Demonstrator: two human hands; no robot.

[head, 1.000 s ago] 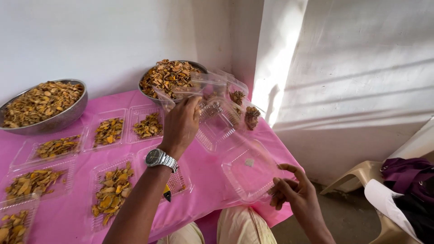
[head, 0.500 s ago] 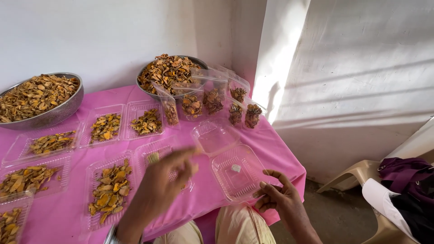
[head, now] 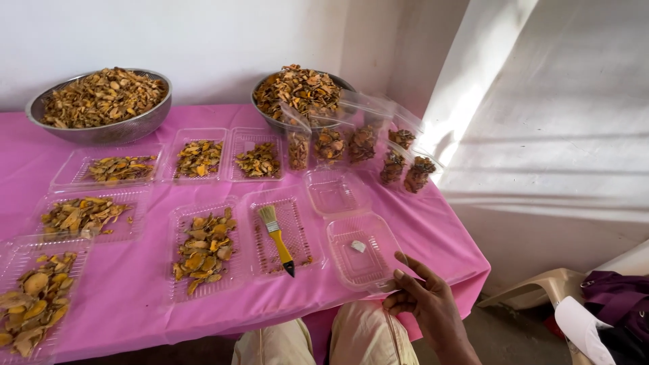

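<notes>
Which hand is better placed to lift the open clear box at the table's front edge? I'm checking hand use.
Probably the right hand: its fingers already touch the clear hinged box at its near corner. The left hand is out of view.

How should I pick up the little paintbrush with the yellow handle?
Probably best taken by the yellow handle of the small paintbrush, coming from above on the near side. It lies flat in an open clear plastic tray, bristles pointing away toward the wall and its dark tip toward the table edge, so the slim handle is free to pinch across.
</notes>
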